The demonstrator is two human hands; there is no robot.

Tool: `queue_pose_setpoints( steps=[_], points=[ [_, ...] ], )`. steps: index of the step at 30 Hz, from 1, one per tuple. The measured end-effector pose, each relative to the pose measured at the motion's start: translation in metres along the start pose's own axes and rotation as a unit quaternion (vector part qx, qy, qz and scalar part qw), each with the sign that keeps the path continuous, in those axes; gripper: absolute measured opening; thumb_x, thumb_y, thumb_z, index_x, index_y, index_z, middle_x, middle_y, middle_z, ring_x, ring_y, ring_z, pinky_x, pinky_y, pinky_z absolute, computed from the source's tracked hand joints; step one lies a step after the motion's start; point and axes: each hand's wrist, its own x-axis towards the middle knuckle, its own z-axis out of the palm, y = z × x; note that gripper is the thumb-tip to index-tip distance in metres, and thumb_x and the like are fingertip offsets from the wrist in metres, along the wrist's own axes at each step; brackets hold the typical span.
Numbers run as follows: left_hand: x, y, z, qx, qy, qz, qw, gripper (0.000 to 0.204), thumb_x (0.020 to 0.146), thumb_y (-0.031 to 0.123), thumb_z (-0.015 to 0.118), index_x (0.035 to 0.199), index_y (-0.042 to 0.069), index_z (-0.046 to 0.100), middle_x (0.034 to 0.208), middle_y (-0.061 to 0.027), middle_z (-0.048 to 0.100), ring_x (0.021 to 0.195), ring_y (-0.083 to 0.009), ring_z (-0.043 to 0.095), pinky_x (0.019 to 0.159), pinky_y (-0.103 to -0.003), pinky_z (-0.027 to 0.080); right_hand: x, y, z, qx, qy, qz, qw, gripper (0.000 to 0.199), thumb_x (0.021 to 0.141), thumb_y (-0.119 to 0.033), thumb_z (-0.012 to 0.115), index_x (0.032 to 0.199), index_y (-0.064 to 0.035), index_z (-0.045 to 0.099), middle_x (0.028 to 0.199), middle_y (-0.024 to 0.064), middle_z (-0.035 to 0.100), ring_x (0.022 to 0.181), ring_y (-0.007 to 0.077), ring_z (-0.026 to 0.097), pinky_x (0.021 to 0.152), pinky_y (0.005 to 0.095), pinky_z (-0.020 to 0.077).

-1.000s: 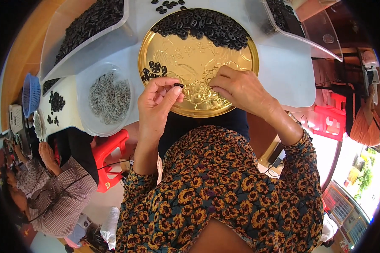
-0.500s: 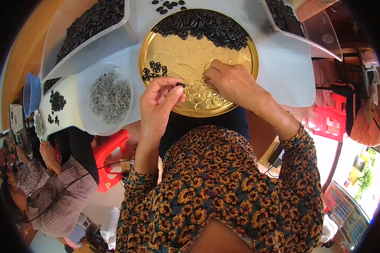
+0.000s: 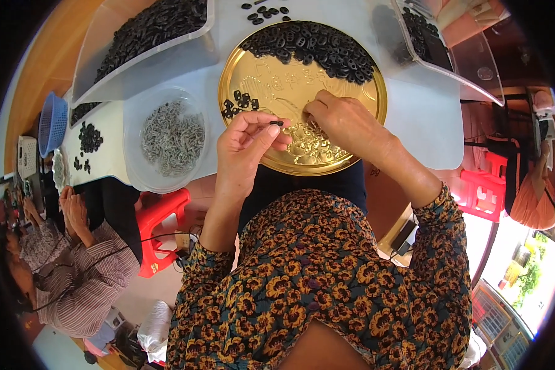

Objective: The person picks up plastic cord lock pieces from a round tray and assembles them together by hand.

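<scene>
Now black ring point(image 3: 276, 123) between left fingertips point(image 3: 270, 130).

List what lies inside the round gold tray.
The gold tray holds a heap of black rings at its far side and a small cluster. The right hand covers part of its middle.

A small black ring-shaped piece point(image 3: 277, 123) sits pinched at fingertip height just above the round gold tray's point(image 3: 351, 154) near rim.

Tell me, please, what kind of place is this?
Probably a small home workshop for hand assembly: a round gold metal tray heaped with small black rings, a clear bowl of small silver metal parts, and another seated person working nearby.
</scene>
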Motion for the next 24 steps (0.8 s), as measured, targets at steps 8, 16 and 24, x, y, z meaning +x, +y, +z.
queue_pose_setpoints(
  steps=[8,16,24],
  points=[
    [0.003,-0.002,-0.003,-0.010,-0.006,0.011,1.000,0.016,0.091,0.002,0.059,0.106,-0.002,0.056,0.097,-0.0149,0.066,0.079,-0.0157,0.064,0.071,-0.027,0.054,0.003,0.000,-0.001,-0.065,0.016,0.019,0.998,0.009,0.076,-0.007,0.062,0.084,-0.0035,0.058,0.082,0.0119,0.057,0.072,0.0309,0.062,0.064,0.0382,0.0530],
    [0.005,0.000,0.004,0.006,0.009,0.006,1.000,0.017,0.090,0.001,0.059,0.106,-0.003,0.055,0.097,-0.0146,0.066,0.080,-0.0140,0.064,0.072,-0.026,0.053,0.007,-0.006,-0.018,0.210,0.071,0.079,0.972,0.013,0.082,-0.007,0.065,0.090,0.0016,0.061,0.080,0.0131,0.061,0.067,0.0205,0.062,0.061,0.0297,0.0509],
    [0.010,-0.002,0.012,-0.022,0.010,0.012,1.000,0.017,0.089,0.003,0.062,0.105,-0.002,0.058,0.095,-0.0125,0.067,0.078,-0.0153,0.064,0.073,-0.027,0.053,0.010,-0.033,-0.024,0.580,0.087,0.206,0.783,0.017,0.093,-0.013,0.061,0.103,0.0007,0.062,0.085,-0.0005,0.060,0.070,0.0048,0.053,0.060,0.0196,0.0446]
  ],
)
